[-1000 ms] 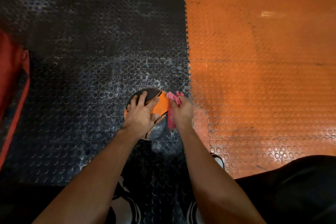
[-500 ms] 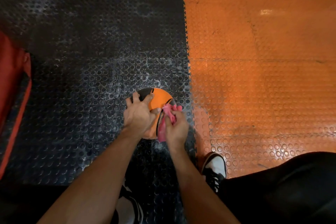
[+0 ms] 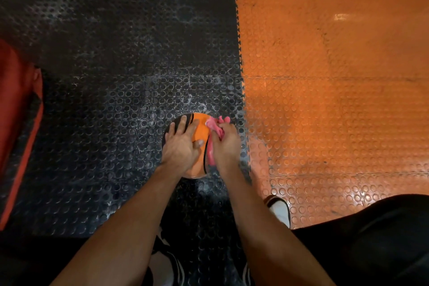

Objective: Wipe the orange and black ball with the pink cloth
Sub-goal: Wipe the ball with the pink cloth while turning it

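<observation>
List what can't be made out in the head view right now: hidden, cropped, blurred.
- Ball: its near-left face is hidden under the left hand, its right side behind the pink cloth and right hand; underside unseen.
- Cloth: mostly bunched inside the right hand's grip, so its full shape is unclear.
- Red object: cut off by the left edge; what it is cannot be told.
- White shoe: partly hidden by the dark trouser leg.

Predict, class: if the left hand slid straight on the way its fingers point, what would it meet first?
The left hand lies on the ball, fingers pointing away from the person. Past the ball's far edge only black floor mat shows; depth is unclear.
</observation>
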A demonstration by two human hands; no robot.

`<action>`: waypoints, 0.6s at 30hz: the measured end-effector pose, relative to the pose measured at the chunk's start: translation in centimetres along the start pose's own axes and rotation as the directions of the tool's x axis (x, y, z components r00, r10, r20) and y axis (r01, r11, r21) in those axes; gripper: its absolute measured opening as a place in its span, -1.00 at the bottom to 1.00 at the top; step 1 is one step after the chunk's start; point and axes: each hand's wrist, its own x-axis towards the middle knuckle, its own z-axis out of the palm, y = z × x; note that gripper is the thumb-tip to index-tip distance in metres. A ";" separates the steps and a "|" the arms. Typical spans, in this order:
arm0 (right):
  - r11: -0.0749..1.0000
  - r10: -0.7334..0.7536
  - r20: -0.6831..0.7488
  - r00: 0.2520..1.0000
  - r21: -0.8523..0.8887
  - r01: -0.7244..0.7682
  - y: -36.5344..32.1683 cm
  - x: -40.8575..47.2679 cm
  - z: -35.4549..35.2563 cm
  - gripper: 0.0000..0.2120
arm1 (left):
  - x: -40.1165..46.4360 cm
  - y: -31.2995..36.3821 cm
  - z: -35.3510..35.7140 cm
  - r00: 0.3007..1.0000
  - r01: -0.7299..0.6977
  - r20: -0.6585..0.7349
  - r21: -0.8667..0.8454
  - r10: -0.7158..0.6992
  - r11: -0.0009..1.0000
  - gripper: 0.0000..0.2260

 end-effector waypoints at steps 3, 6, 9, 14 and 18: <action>0.998 0.012 -0.074 0.997 0.061 -0.008 0.4 -5.9 0.6 -0.74 | 0.2 0.1 0.3 1.000 0.021 -0.013 0.025 -0.020 0.999 -0.45; 0.990 0.007 -0.102 0.995 0.142 0.007 0.8 -9.4 0.9 -0.79 | 0.4 -0.1 0.4 0.999 0.041 -0.028 0.018 -0.041 0.999 -0.46; 0.980 0.063 -0.149 0.987 0.196 -0.033 0.1 -8.1 0.8 -0.80 | 0.0 -0.1 0.2 0.997 0.075 -0.024 0.022 -0.075 0.997 -0.45; 0.994 0.064 -0.101 0.993 0.094 -0.054 -0.2 -1.2 0.6 -0.79 | -0.5 0.4 -1.1 0.995 0.076 0.062 0.061 -0.080 0.995 -0.38; 0.996 0.086 0.027 0.996 0.003 -0.086 0.1 2.9 0.3 -0.82 | -0.5 0.4 -1.9 0.991 0.065 0.105 0.121 -0.078 0.990 -0.31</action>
